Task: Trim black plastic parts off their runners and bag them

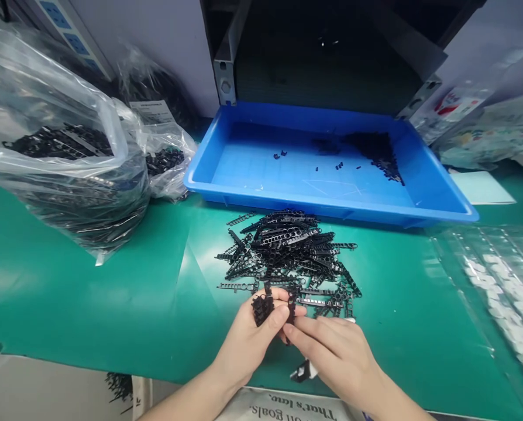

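Note:
My left hand (250,333) is closed around a small bunch of black plastic strips (262,309), with its thumb pressed across them. One more black strip (291,307) stands between its thumb and fingertips. My right hand (336,351) meets the left, its thumb and index finger pinched at the lower end of that strip. Beneath the right palm a black and white item (303,371) partly shows; its kind I cannot make out. Just beyond both hands lies a loose pile of black slotted strips (288,245) with ring-shaped openings.
Behind the pile stands a blue tray (331,210) holding small black parts. Clear plastic bags of black parts (86,193) sit at left on the green table (165,304). At right are a clear blister tray (498,292) with white pieces and a plastic bottle (463,102).

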Action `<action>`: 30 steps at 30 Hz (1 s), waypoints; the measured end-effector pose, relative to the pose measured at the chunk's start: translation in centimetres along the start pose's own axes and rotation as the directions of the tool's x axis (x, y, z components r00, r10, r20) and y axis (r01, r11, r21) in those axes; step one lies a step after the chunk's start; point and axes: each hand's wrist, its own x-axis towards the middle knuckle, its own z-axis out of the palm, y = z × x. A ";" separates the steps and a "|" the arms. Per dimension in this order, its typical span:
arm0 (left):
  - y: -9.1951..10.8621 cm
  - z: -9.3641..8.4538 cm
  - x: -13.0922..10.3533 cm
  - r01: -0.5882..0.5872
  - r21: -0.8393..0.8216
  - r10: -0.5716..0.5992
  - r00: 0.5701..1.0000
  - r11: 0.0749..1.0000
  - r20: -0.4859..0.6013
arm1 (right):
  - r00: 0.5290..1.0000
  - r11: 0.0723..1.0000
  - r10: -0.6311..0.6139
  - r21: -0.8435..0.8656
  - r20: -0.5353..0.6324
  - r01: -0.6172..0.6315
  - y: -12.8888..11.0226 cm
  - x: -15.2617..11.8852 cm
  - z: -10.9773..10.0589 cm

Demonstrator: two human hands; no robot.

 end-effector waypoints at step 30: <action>0.7 0.9 0.1 0.079 0.350 -0.052 0.995 0.933 -0.086 | 0.867 0.895 0.446 -0.099 0.221 -0.435 -0.8 0.1 -1.0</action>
